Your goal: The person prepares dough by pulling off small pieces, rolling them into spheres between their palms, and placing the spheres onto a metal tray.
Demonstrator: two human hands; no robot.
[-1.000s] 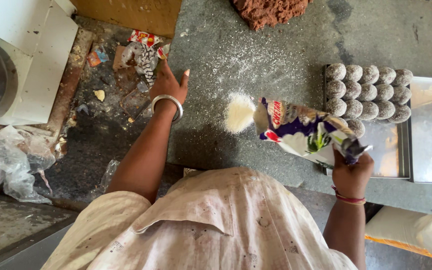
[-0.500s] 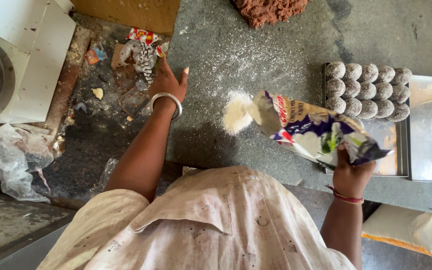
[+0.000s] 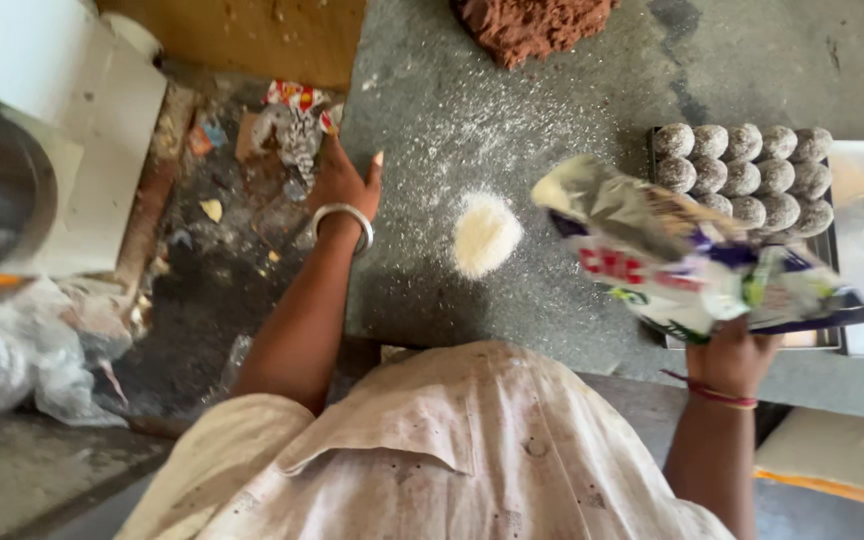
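Bag (image 3: 692, 265): crinkled plastic, white and blue-purple with red lettering and a green patch, gripped from below by right hand (image 3: 730, 355), fingers curled shut on its lower edge. Held above the slab's (image 3: 572, 90) right part, in front of the tray (image 3: 832, 250) of dusted balls (image 3: 742, 175). Long axis roughly level, mouth pointing left toward the small white powder heap (image 3: 485, 233). Left hand (image 3: 344, 185), fingers spread, is pressed on the slab's left edge, beside a crumpled red-and-white wrapper (image 3: 297, 115). Brown dough lump (image 3: 532, 25) at far edge.
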